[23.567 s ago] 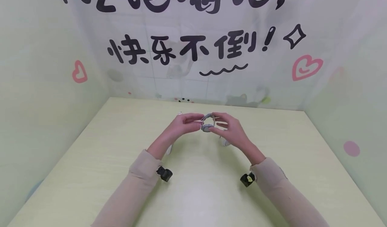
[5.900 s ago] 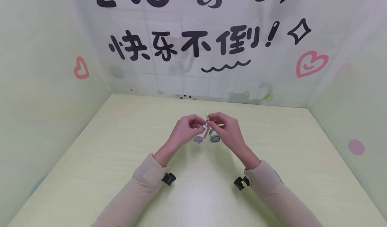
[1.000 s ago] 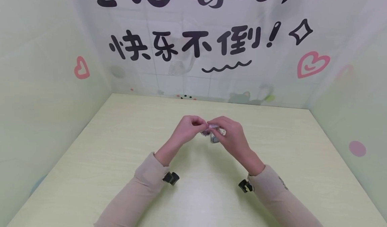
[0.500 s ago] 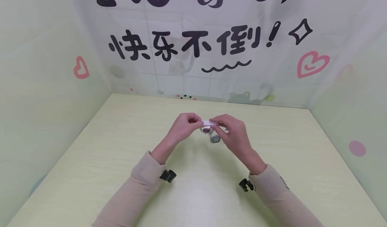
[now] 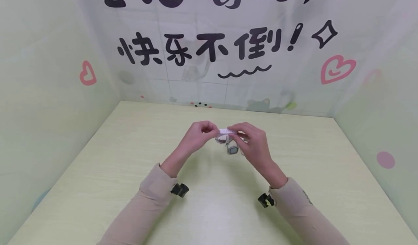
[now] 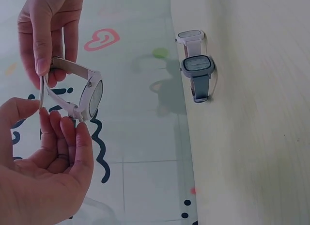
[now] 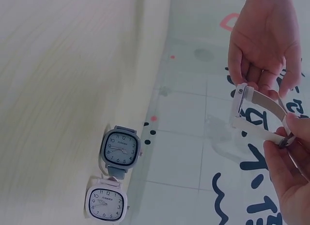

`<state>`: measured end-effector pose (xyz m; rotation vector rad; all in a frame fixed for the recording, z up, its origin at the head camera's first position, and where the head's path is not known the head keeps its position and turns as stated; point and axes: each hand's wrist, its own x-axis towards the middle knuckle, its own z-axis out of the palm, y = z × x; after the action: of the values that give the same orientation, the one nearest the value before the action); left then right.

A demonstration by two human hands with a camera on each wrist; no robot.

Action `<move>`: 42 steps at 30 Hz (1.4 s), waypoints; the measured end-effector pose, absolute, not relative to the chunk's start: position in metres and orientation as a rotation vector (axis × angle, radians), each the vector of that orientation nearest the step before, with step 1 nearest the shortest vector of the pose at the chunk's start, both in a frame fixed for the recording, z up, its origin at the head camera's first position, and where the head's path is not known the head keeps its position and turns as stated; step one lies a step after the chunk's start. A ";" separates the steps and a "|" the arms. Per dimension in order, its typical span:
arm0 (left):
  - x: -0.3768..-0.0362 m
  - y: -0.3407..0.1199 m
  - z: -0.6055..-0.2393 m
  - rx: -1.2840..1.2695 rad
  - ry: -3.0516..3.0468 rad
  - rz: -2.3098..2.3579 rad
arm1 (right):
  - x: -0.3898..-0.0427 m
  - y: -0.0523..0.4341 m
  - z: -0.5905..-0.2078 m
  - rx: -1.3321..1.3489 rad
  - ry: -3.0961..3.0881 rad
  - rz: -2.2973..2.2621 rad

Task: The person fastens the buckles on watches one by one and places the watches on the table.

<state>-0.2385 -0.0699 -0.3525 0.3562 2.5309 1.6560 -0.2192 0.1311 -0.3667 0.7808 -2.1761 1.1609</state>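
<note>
Both hands hold a white wristwatch [image 5: 223, 139] raised above the table, its strap looped and its case hanging below the fingers. My left hand [image 5: 199, 134] pinches the strap's free end between thumb and fingertips; in the left wrist view its other fingers lie near the case. My right hand [image 5: 252, 140] pinches the strap [image 5: 224, 131] at the buckle [image 7: 283, 142], which shows in the right wrist view. A grey-blue watch [image 7: 121, 148] with a square case lies on the table, and a second white watch [image 7: 106, 204] lies right beside it.
The pale wooden table [image 5: 209, 201] is enclosed by printed fabric walls [image 5: 209, 92] at the back and both sides. Black wrist cameras [image 5: 180, 190] sit at both cuffs.
Earlier both hands held the grey-blue watch; it now lies on the table. Over the last second the hands have drawn slightly apart, with the white watch's strap showing between them.
</note>
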 end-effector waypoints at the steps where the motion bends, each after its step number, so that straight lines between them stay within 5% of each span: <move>1: -0.239 -0.070 -0.353 0.364 2.530 1.664 | -0.219 0.131 -0.367 0.778 -2.170 1.179; 42: -0.239 -0.072 -0.363 0.550 2.586 1.687 | -0.223 0.135 -0.372 0.688 -2.155 1.296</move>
<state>-0.2393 -0.0724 -0.3628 0.5499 2.5857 1.6868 -0.2235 0.1353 -0.3724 0.6876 -2.1550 1.2962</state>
